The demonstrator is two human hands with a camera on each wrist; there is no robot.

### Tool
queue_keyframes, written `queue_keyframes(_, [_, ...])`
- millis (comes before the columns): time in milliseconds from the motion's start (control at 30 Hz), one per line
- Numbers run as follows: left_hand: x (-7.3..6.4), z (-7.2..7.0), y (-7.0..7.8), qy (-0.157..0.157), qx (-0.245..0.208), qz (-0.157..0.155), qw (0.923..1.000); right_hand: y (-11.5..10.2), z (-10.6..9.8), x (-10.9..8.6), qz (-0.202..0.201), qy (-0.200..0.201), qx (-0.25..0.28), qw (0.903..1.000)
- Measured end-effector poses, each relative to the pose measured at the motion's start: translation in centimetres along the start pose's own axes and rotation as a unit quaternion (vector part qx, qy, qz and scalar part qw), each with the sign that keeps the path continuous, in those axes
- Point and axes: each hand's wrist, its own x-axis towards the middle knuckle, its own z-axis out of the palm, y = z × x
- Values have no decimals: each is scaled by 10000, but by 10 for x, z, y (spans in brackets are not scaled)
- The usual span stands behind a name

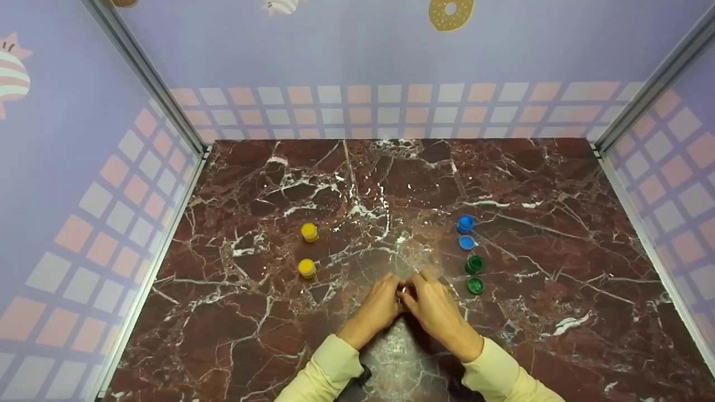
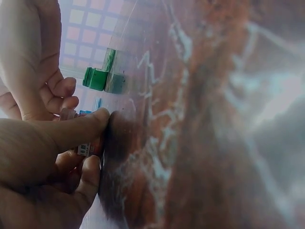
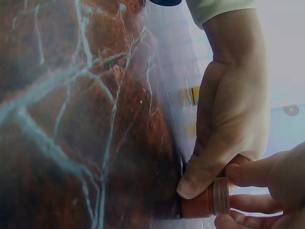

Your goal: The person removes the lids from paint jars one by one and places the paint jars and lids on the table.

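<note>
A small reddish-brown paint pot (image 3: 196, 205) stands on the table between both hands, mostly hidden by fingers in the head view. My left hand (image 1: 380, 301) holds the pot's body low down, thumb on its near side. From above, the fingers of my right hand (image 1: 434, 304) grip its translucent lid (image 3: 221, 196), which sits on the pot. To the right of the hands are an open green pot (image 1: 474, 264) with its green lid (image 1: 475, 286) lying beside it, and an open blue pot (image 1: 465, 224) with its blue lid (image 1: 466, 242).
On the left stand two yellow pots, a farther one (image 1: 309, 233) and a nearer one (image 1: 306, 268). All rest on a dark red marbled table (image 1: 234, 329). Patterned panels enclose it at the left, the back (image 1: 363, 56) and the right.
</note>
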Motion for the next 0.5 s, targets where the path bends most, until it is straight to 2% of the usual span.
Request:
queue_keyframes(300, [1, -1, -1, -128, 267, -64, 9995, 5, -4, 1, -791, -273, -177, 9963])
queue_keyframes(500, [-1, -1, 0, -289, 135, -191, 9993, 12, -6, 3, -1456, -433, -60, 9884])
